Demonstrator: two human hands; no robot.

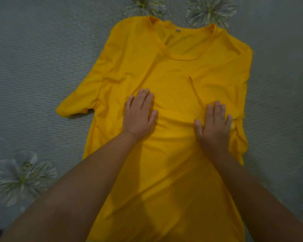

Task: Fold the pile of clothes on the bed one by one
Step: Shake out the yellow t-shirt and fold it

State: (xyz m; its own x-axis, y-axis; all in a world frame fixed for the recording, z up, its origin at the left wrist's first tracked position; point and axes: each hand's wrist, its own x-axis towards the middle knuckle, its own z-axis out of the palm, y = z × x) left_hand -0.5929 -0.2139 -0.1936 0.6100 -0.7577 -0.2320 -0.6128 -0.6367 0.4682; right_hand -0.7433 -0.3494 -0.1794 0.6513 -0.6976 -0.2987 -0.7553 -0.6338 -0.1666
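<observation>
The bed (33,67) carries a grey ribbed cover printed with pale flowers; one flower (22,177) lies toward the near left edge, beside the left forearm, two more (210,12) sit at the far edge just beyond the garment's collar, and a part of another shows at the near right edge; none of them is a loose thing, so nothing stands between the hands and the cloth.

A yellow T-shirt (173,75) is spread flat across the middle of the bed, neckline (182,57) toward the far edge and hem toward the near edge, running out of view under the arms; its left sleeve (77,103) sticks out toward the left edge, while the right sleeve side is bunched and folded in near the right edge; a narrow crease runs down the chest.

The left hand (140,114) lies palm down on the shirt's chest, fingers straight and together, gripping nothing; the right hand (214,123) lies the same way just right of the crease, fingers straight and slightly spread, pressing the cloth; the two are apart, with bare yellow fabric between them.
</observation>
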